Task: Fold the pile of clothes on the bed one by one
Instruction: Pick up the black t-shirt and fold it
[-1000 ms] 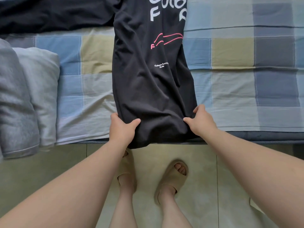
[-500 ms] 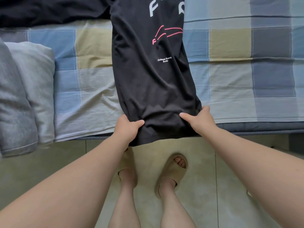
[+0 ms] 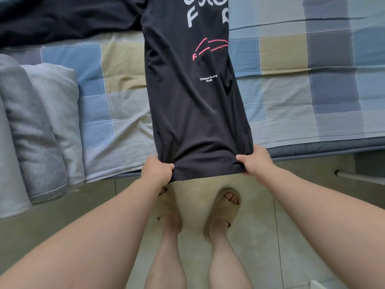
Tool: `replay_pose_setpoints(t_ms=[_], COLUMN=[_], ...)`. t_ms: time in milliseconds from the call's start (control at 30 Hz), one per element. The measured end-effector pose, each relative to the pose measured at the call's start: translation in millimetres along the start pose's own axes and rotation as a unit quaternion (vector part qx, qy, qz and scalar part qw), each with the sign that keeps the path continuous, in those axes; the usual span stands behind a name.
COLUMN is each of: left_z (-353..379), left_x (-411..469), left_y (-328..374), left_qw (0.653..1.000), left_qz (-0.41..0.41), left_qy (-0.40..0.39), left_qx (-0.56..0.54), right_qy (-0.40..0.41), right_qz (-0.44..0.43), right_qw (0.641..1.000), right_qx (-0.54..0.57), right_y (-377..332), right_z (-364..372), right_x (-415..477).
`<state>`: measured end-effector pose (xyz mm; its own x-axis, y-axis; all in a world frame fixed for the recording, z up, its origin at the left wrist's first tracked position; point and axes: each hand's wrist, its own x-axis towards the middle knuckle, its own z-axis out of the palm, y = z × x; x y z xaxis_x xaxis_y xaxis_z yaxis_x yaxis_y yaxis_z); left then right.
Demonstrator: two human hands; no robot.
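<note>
Left hand (image 3: 157, 171) and right hand (image 3: 255, 161) each pinch a bottom corner of the black T-shirt (image 3: 193, 113). Shirt is folded into a narrow strip lying lengthwise across the checked bed sheet (image 3: 302, 80), hem hanging just past the bed edge. Folded grey blankets (image 3: 39, 126) at left.

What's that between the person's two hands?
The bottom hem of the black shirt, pulled taut, with the left hand and right hand each gripping one corner. The head view shows it.
</note>
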<state>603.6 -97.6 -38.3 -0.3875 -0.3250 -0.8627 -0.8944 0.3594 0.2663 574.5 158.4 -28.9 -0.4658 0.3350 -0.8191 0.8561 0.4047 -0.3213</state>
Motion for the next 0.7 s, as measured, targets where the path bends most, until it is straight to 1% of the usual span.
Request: replay_pose_setpoints(t_ms=[100,167,233,333,467,567,633,700], left_z=[-24,-49,-77,-115,-151,-185,-210,-239], left_x=[-17,-28,-39,-51,-62,-63,-57,-44], left_y=[-4,-1,8,33,79,116,141,161], left_qw=[0.998,0.995,0.992,0.989,0.985,0.981,0.979,0.975], left_qz=[-0.007,0.003,0.025,0.075,0.144,0.173,0.183,0.191], left_qy=[0.007,0.02,0.026,0.013,0.021,0.054,0.073,0.088], left_qx=[0.057,0.098,0.12,0.123,0.097,0.063,0.05,0.064], right_qy=[0.002,0.002,0.002,-0.019,-0.053,-0.082,-0.085,-0.094], right_qz=[0.018,0.002,-0.032,-0.098,-0.165,-0.206,-0.226,-0.247], right_qw=[0.999,0.994,0.987,0.98,0.971,0.955,0.947,0.94], right_qx=[-0.045,-0.108,-0.16,-0.171,-0.163,-0.198,-0.213,-0.217], right_y=[-9,-29,-55,-103,-173,-227,-261,-290], right_z=[-6,-13,-20,-25,-23,-15,-9,4], right_x=[-23,-47,-70,-90,-101,-110,-119,-125])
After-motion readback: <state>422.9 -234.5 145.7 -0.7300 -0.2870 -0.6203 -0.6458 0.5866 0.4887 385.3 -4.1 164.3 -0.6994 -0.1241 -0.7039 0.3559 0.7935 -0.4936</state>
